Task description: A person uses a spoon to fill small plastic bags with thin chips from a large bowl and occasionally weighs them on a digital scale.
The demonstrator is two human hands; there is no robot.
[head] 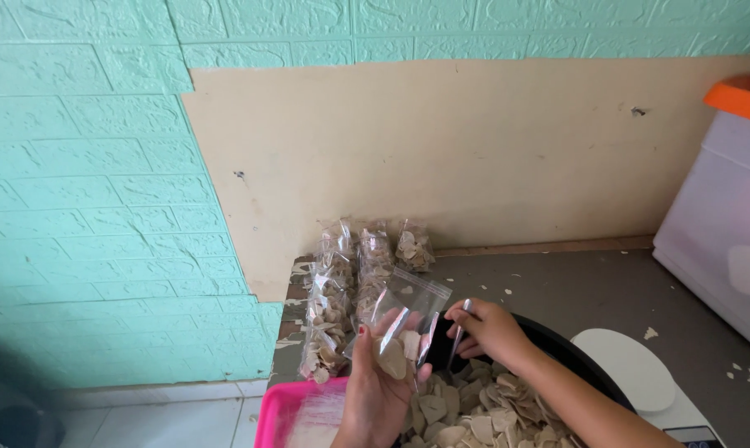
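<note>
While the left hand (375, 386) grips a see-through bag (408, 319) with pale flat chips inside, the right hand (487, 328) pinches a metal spoon (458, 332) over the chip bowl (557, 340).

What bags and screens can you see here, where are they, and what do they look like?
Clear plastic bag: held open in the left hand, a few beige chips inside.
Filled bags: rows of clear packets of beige chips, along the wall behind the hands.
Scale screen: small dark panel on a white scale, bottom right, partly cut off.
</note>
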